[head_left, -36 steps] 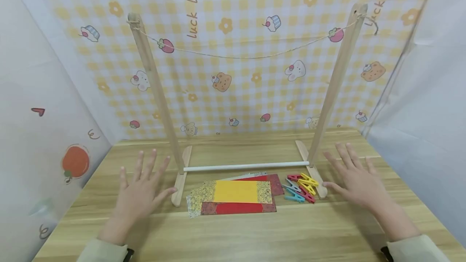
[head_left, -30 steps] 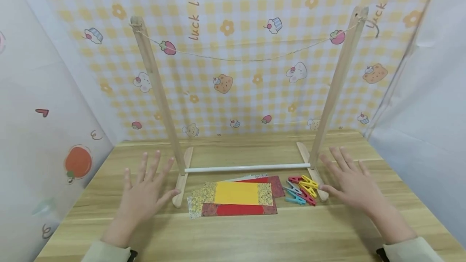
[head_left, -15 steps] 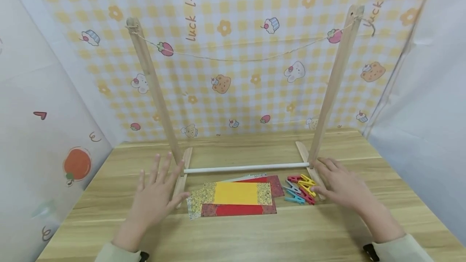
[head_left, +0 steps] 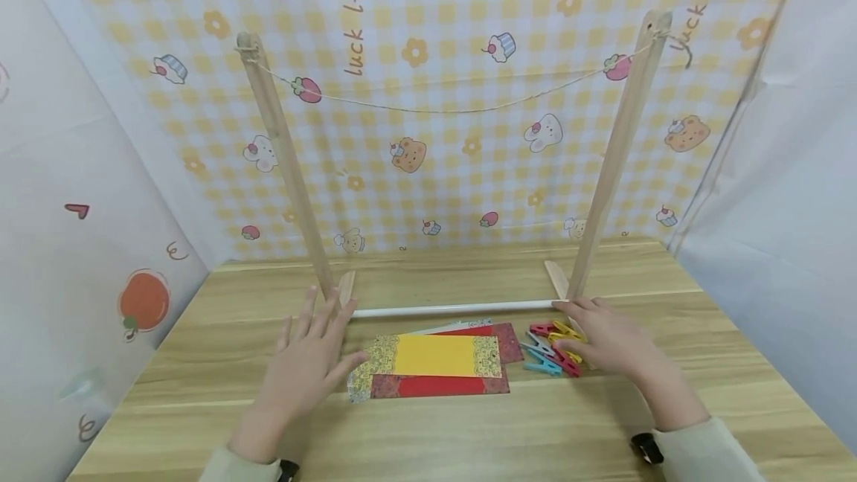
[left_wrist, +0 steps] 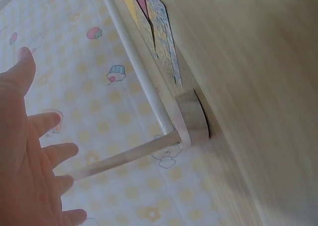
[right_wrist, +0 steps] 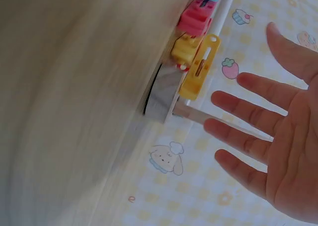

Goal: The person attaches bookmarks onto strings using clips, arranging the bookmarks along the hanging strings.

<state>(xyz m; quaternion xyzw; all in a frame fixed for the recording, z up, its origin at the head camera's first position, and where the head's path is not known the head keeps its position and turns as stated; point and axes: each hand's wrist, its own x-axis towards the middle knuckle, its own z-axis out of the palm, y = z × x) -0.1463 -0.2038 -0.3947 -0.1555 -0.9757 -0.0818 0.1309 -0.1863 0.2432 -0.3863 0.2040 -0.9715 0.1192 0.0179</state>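
Observation:
My left hand hovers with spread fingers over the left foot of a wooden frame, its thumb by the left end of the patterned paper cards. In the left wrist view the palm and fingers hold nothing. My right hand, its fingers apart in the right wrist view, is over the frame's right foot, beside the clothespins in red, yellow, grey and blue. Between the hands lies an overlapping pile: a yellow card on top, red cards and a pale one partly hidden beneath.
The frame has a left post, a right post and a white crossbar. A thin string sags between the post tops. A checked cloth hangs behind, and white sheets flank the wooden table.
Both hands have moved inward, the left one to the right and the right one to the left, from outside the frame to over its feet. Cards and clothespins have stayed put.

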